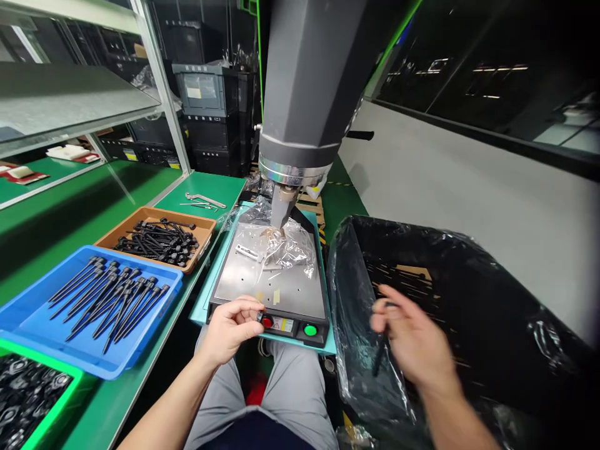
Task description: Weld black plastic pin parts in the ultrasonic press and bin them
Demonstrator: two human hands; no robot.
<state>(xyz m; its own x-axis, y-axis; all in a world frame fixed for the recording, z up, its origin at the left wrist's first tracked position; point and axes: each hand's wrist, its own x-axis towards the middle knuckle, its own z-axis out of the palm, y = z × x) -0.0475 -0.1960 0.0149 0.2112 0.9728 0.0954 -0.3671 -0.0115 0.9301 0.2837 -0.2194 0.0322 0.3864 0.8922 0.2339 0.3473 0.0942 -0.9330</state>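
My legs (300, 381) in grey trousers are nearest, under the front edge of the machine. My left grip (229, 330) is closed down to a pinch, thumb against forefinger, on a small dark piece (260, 316) at the machine's front panel, just beside the red button (267, 321). My fingers cover most of the piece, so I cannot tell its full shape. My right grip (415, 340), blurred, is closed at the fingertips on a dark rod (380, 355) that slants downward over the near side of the black-lined bin (349, 350). Thin dark rods lie inside that bin.

At my left on the green counter (140, 390), a bright green box (77, 381) holds black ring-like parts. Beyond it, the blue tray (100, 365) carries black headed rods, then the brown tray (206, 240) carries a heap of shorter black pieces. The green button (310, 330) sits right of the red one. Farther up the metal plate (239, 284), clear plastic (300, 247) lies crumpled beneath the grey machine head (304, 81). A wrench (206, 200) rests past the brown tray, and stacked crates (206, 94) stand at the back.
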